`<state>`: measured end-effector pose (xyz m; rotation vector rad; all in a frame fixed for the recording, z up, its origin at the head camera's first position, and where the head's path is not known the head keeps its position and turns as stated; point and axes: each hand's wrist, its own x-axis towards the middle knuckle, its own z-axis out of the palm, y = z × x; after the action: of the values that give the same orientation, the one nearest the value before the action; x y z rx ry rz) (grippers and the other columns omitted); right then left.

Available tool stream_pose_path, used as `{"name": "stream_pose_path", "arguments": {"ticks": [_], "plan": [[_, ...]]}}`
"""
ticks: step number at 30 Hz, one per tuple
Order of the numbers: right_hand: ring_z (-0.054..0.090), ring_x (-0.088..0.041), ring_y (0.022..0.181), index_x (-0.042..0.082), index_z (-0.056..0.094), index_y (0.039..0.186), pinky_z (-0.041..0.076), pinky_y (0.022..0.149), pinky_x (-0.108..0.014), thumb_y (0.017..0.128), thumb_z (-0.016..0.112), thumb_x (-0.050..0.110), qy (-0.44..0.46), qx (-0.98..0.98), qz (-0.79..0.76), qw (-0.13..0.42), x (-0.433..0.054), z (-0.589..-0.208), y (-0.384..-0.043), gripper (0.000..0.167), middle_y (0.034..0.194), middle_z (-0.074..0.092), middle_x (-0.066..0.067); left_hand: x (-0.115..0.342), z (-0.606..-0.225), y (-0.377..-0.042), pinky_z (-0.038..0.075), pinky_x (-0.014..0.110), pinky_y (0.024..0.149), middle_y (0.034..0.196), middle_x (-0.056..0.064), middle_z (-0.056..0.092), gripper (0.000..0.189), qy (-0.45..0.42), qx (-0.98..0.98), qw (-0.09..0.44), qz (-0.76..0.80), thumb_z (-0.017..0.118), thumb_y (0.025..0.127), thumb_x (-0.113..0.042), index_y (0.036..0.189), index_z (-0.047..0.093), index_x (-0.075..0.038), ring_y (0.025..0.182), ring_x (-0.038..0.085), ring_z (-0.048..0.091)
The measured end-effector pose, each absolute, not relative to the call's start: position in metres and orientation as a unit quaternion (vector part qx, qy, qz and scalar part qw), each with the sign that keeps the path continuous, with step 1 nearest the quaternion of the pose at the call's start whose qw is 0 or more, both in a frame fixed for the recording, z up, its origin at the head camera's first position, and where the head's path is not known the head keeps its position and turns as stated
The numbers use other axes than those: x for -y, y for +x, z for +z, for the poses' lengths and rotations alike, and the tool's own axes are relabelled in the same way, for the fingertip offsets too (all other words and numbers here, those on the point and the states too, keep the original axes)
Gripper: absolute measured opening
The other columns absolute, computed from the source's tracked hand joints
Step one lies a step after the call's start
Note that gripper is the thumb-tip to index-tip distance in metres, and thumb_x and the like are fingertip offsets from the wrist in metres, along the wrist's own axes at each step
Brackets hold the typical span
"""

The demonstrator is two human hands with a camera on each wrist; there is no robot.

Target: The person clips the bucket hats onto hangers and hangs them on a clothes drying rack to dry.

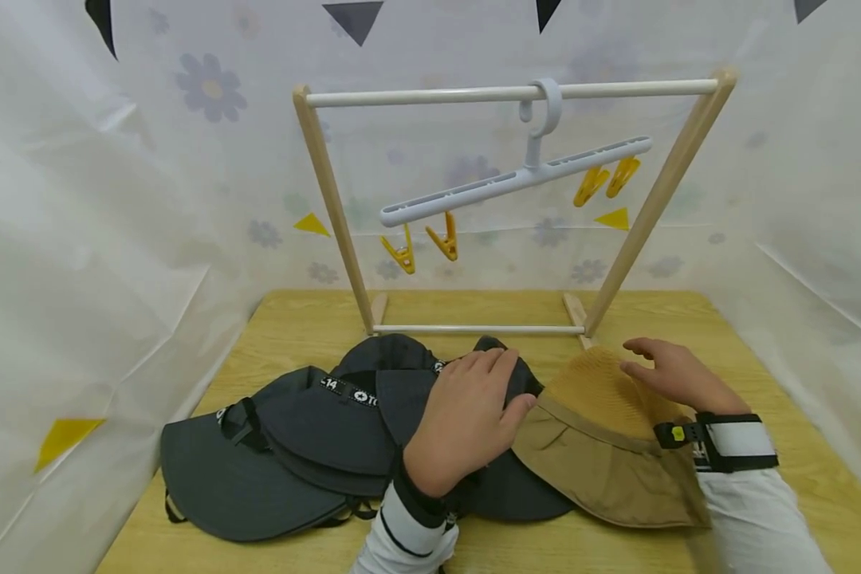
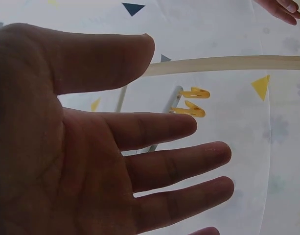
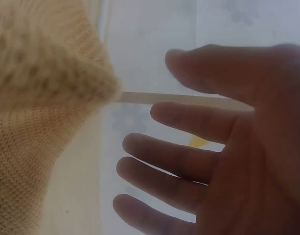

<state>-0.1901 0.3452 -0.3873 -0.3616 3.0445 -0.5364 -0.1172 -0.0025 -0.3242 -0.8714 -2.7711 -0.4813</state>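
Observation:
My left hand [image 1: 466, 414] is over the dark grey sun hats [image 1: 316, 434], its fingers extended and holding nothing. In the left wrist view the palm and spread fingers [image 2: 159, 166] show bare. My right hand [image 1: 678, 379] is beside a tan sun hat [image 1: 610, 470] with a straw-coloured knitted crown, fingers apart and nothing in them. The right wrist view shows a gap between the knitted crown [image 3: 27, 147] and the right fingertips. The dark hats overlap one another in a row, and the tan hat lies at their right end.
Behind the hats stands a wooden rack [image 1: 330, 199] with a white top bar. From it hangs a tilted white hanger [image 1: 466, 191] with several yellow clips [image 1: 441, 239]. Pale flowered sheeting encloses the wooden table [image 1: 301, 319].

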Motion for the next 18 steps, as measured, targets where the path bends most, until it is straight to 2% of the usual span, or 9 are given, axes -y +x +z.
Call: {"name": "stream_pose_path", "arguments": {"ticks": [7, 13, 18], "plan": [[0.055, -0.054, 0.117, -0.013, 0.052, 0.133, 0.05, 0.091, -0.062, 0.101, 0.058, 0.026, -0.118, -0.977, -0.177, 0.032, -0.346, -0.396, -0.2, 0.051, 0.131, 0.055, -0.038, 0.003, -0.325, -0.118, 0.044, 0.038, 0.111, 0.143, 0.005, 0.058, 0.054, -0.297, 0.937, 0.106, -0.149, 0.051, 0.102, -0.045, 0.147, 0.048, -0.015, 0.134, 0.024, 0.054], [0.058, -0.052, 0.112, -0.013, 0.053, 0.131, 0.051, 0.088, -0.06, 0.1, 0.058, 0.024, -0.122, -0.975, -0.179, 0.056, -0.347, -0.404, -0.205, 0.049, 0.127, 0.058, -0.037, 0.003, -0.324, -0.119, 0.041, 0.045, 0.113, 0.143, 0.003, 0.058, 0.054, -0.29, 0.941, 0.1, -0.143, 0.049, 0.103, -0.047, 0.147, 0.048, -0.017, 0.134, 0.022, 0.054], [0.057, -0.053, 0.116, -0.013, 0.05, 0.134, 0.052, 0.089, -0.058, 0.102, 0.055, 0.026, -0.117, -0.969, -0.201, 0.079, -0.349, -0.409, -0.211, 0.051, 0.13, 0.056, -0.038, 0.003, -0.326, -0.119, 0.04, 0.047, 0.113, 0.143, 0.002, 0.058, 0.054, -0.289, 0.941, 0.1, -0.141, 0.048, 0.103, -0.048, 0.147, 0.048, -0.017, 0.134, 0.023, 0.053]]}}
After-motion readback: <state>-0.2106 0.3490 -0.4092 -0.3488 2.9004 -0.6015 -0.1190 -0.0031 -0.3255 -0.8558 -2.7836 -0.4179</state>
